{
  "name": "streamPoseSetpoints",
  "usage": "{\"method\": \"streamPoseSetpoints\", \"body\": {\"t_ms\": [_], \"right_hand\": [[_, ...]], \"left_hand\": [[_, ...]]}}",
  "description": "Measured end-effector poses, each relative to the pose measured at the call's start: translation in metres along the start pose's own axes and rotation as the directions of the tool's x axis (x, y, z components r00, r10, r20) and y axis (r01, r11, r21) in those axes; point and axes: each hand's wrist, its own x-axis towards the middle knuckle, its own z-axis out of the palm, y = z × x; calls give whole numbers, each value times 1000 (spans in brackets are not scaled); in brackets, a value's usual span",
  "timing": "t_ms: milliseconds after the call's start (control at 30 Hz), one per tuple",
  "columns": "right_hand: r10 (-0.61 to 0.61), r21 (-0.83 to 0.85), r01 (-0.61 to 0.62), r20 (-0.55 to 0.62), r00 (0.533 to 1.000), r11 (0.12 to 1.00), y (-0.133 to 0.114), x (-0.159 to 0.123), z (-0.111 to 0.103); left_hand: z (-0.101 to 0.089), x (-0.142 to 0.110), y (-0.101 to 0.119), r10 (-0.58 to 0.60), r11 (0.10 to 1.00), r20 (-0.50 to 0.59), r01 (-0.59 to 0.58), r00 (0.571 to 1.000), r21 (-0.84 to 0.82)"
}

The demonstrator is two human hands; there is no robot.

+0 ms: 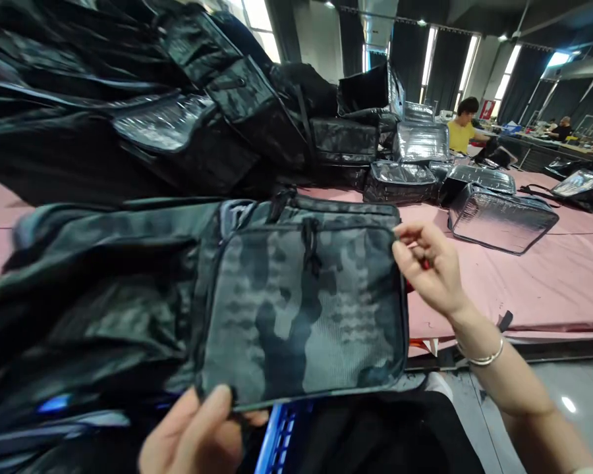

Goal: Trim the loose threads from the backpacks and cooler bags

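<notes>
A dark grey camouflage bag [291,316] with a zipped front panel is held up in front of me. My left hand [202,431] pinches its lower left corner, the thumb lying on the front face. At the upper right corner, my right hand [432,266] grips the edge between thumb and fingers; something small and red shows by the fingers. Black zipper pulls [310,243] hang at the panel's top edge. More dark camouflage fabric [128,316] spreads to the left of the bag, partly blurred.
A pink-covered table [499,283] runs behind. Black bags [247,99] are heaped at the back left, and silver-lined bags [504,217] stand at the right. Below is a blue plastic crate [279,438]. A person in yellow [460,135] works farther back.
</notes>
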Motion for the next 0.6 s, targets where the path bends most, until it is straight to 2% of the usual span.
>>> {"method": "streamPoseSetpoints", "body": {"t_ms": [100,167,233,300,400,500,600], "right_hand": [[-40,7,41,-78,996,999,-5,35,-1],[-32,-54,26,-120,992,998,9,54,-6],[20,-132,-43,-175,984,990,34,71,-16],[113,-165,-160,-262,959,973,62,86,-30],[254,-139,-311,-322,912,940,94,100,-53],[249,-155,-316,-343,906,936,107,105,-65],[219,-190,-297,-349,911,936,107,105,-63]], "left_hand": [[12,25,50,14,976,-1,-14,1000,-219],[27,46,69,89,964,104,-60,991,-259],[46,66,76,187,962,219,-132,958,-240],[63,80,74,256,958,300,-198,919,-209],[84,88,62,276,960,385,-230,880,-162],[94,83,46,227,974,450,-204,864,-100],[98,76,31,186,982,467,-180,865,-57]]}}
